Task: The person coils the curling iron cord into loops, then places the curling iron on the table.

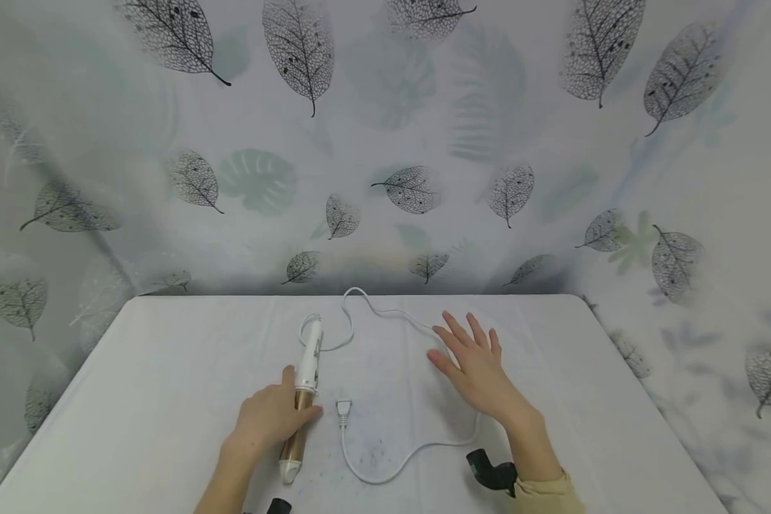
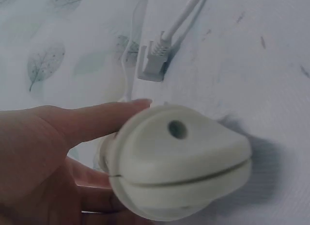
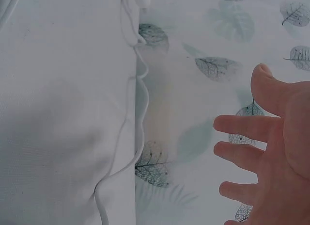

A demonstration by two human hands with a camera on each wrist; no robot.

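Note:
A curling iron [image 1: 308,369] with a white handle and gold barrel lies lengthwise left of the table's middle. My left hand [image 1: 268,417] grips its barrel, the thumb on the right side. In the left wrist view, the iron's white split tip [image 2: 181,157] faces the camera and hides part of the left hand [image 2: 43,147]. From the handle a white cord [image 1: 392,311] loops across the table to a two-pin plug [image 1: 343,408]. My right hand [image 1: 482,375], fingers spread, is above the table beside the cord and holds nothing; the right wrist view shows this hand [image 3: 281,142] too.
A white cloth covers the table [image 1: 186,371]. Behind it and at the sides hangs a leaf-print curtain [image 1: 385,143]. Black wrist gear [image 1: 491,472] sits by the right forearm, and another black piece [image 1: 279,506] shows near the left.

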